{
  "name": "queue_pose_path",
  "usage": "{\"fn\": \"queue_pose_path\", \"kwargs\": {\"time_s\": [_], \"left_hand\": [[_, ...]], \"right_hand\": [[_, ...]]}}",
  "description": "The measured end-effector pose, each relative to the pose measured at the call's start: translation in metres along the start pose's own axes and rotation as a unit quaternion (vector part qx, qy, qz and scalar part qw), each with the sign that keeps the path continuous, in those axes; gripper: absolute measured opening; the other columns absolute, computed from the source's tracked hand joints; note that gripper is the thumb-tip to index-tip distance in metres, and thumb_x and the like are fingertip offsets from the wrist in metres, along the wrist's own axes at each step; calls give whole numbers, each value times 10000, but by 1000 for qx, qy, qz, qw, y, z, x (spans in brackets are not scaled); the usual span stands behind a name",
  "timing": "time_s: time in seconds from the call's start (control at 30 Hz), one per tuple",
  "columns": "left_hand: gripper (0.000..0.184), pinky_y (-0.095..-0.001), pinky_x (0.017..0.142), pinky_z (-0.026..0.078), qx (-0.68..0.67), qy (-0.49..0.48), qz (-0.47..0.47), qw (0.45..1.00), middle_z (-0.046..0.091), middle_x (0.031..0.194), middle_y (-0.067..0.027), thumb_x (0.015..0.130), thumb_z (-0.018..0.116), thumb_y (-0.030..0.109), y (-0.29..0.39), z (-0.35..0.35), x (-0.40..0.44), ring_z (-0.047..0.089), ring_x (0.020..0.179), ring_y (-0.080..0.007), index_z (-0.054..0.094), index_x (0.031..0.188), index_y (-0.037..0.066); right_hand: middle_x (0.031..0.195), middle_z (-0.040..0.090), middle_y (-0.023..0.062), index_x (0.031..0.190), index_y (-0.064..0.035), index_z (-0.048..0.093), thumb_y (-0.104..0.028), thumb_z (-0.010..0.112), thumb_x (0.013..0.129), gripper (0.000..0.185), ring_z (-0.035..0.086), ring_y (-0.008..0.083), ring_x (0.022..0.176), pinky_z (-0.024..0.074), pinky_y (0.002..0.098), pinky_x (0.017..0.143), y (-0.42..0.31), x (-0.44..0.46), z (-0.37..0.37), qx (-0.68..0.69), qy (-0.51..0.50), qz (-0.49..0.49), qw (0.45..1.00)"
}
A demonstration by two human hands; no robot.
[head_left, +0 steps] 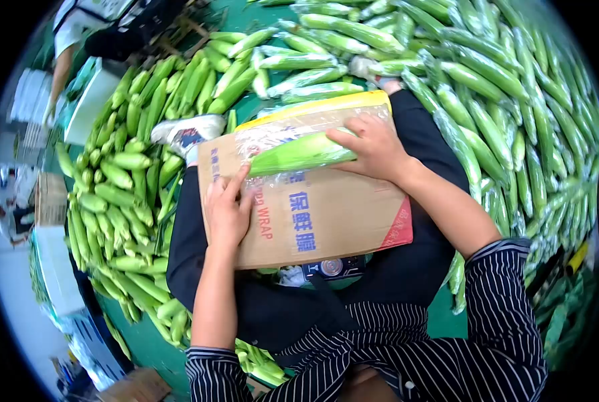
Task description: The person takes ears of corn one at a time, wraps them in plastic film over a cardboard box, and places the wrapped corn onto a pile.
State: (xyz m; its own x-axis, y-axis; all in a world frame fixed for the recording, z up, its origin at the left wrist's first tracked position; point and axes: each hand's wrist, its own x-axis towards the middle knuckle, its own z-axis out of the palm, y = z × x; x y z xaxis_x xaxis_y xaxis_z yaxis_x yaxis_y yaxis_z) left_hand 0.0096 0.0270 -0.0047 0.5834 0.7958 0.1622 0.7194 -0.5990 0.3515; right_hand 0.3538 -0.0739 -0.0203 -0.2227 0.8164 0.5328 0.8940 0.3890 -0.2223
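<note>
A green ear of corn in its husk lies across a cardboard box on my lap, with clear plastic film around and under it. My right hand grips the corn's right end, thumb and fingers over it. By the corn's left end is my left hand, its fingers stretched and apart over the cardboard, the index fingertip close to the husk tip. Whether those fingertips pinch any film cannot be made out.
Unwrapped corn is heaped on my left. Film-wrapped corn is piled ahead and to my right. White foam boxes stand at the far left. Another person's arm shows at upper left. Below the cardboard is a dark device.
</note>
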Motion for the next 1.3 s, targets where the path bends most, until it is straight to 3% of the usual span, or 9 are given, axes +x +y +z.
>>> {"fn": "queue_pose_path", "kwargs": {"time_s": [0.13,0.37,0.5,0.63,0.73,0.83,0.93,1.07,1.3], "left_hand": [[138,-382,769,526,-63,119,35,990,700,845,-110,958,723,73,1,13,-7,674,815,-250,772,1087,69],[199,-359,886,547,-434,267,-124,851,744,1146,-115,1039,630,45,48,16,-78,702,977,-199,666,1230,6],[408,-501,1102,431,-61,-49,148,986,673,1303,-125,914,748,359,103,10,-4,588,1284,-330,710,1235,110],[399,-524,1040,438,107,192,162,962,670,1277,-120,980,680,437,85,35,145,612,1233,-309,743,1239,140],[368,-616,1101,423,-281,-56,-23,958,650,1383,-184,970,673,268,93,15,174,611,1302,-334,701,1289,85],[677,-569,1241,310,11,57,250,967,646,1412,-153,799,733,144,82,32,118,555,1396,-358,573,1454,76],[423,-472,1095,465,103,182,314,926,713,1258,-38,918,598,161,77,36,89,679,1167,-223,695,1329,144],[501,-473,865,561,-9,-141,149,979,759,1133,-152,795,796,253,104,6,66,739,974,-354,675,1250,85],[692,-518,874,568,-102,-529,210,816,764,1059,-190,736,873,416,124,-34,-23,732,995,-408,641,1311,111]], "right_hand": [[1014,634,131,1327,-103,669,-412,914,745,703,651,333,896,545,447,774,-7,-13,-6,-16,30,47,998],[994,670,122,1326,-63,673,-465,895,780,713,689,340,801,577,458,738,-79,-34,-44,124,-144,81,978],[1144,679,155,1316,-81,652,-502,806,863,637,705,348,979,583,449,807,-71,4,-52,-57,-134,97,985],[1205,637,129,1246,-55,651,-483,837,818,633,628,351,1163,532,475,909,-49,42,-37,-84,-61,79,991],[1298,642,151,1216,-36,643,-421,924,679,719,610,358,1224,496,469,996,-2,64,-8,-81,-98,112,986],[1043,717,235,1216,-9,658,-463,882,749,689,677,450,998,530,547,907,23,77,21,13,-99,158,982],[1004,744,256,1171,-1,686,-533,765,893,605,710,465,940,563,520,877,-26,60,-13,163,-178,168,956],[1318,667,231,1412,-78,607,-626,579,1000,685,612,432,1252,486,516,1071,-12,94,-60,137,-440,174,870],[1772,213,42,1687,-206,293,-707,393,1041,824,159,325,1635,117,613,1299,-5,70,12,19,-372,80,925]]}}
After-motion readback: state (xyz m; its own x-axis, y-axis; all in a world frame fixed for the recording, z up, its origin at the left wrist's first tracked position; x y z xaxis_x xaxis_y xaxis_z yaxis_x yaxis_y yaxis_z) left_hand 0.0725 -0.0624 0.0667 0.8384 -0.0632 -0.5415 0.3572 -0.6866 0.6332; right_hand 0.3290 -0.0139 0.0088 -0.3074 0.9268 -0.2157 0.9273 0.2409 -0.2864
